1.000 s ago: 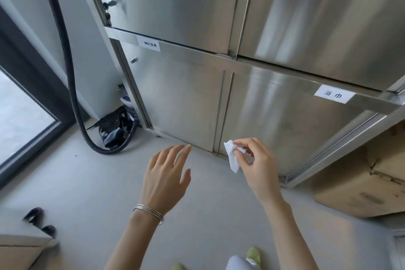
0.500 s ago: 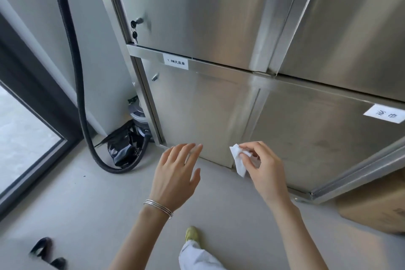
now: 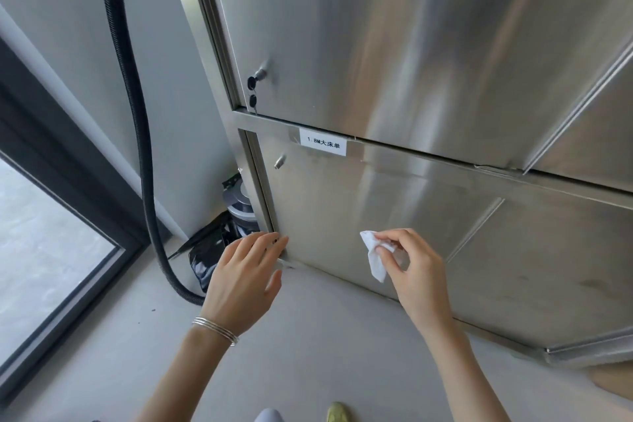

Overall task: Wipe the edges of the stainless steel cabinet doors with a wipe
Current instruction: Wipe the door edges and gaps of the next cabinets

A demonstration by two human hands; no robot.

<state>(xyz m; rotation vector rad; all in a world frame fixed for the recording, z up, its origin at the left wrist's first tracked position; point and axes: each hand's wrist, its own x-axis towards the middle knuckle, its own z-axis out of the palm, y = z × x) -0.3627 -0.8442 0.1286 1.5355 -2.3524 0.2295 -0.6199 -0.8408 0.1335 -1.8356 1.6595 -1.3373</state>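
1. Two hands reach out in front of us toward a steel cabinet (image 3: 428,161) that we see from above.
2. Our left hand (image 3: 239,277) is relaxed, its fingers nearly straight and lying close together, holding nothing. The fingertips are at the bottom left corner of the lower door (image 3: 325,216), where the door meets the frame. We cannot tell whether they touch the metal.
3. Our right hand (image 3: 418,281) pinches a white wipe (image 3: 375,260) between the thumb and the curled fingers.
4. The crumpled wipe sticks out to the left of that hand, in front of the lower part of the lower door and near its bottom edge. We cannot tell whether it touches the door.
5. Thin silver bangles (image 3: 215,329) circle our left wrist.
6. A white label (image 3: 322,146) with printed characters is stuck on the crossbar between the lower door and the upper door (image 3: 376,44).
7. Keys (image 3: 252,92) hang from a lock near the upper door's bottom left corner, and a small lock (image 3: 280,161) sits near the lower door's top left corner.
8. A black ribbed hose (image 3: 137,113) hangs down the wall left of the cabinet and curves across the grey floor (image 3: 308,336), beside a black bag (image 3: 209,257) in the corner.
9. A glass pane (image 3: 41,250) in a dark frame fills the far left, and the tip of a yellow-green shoe (image 3: 337,412) shows at the bottom edge.
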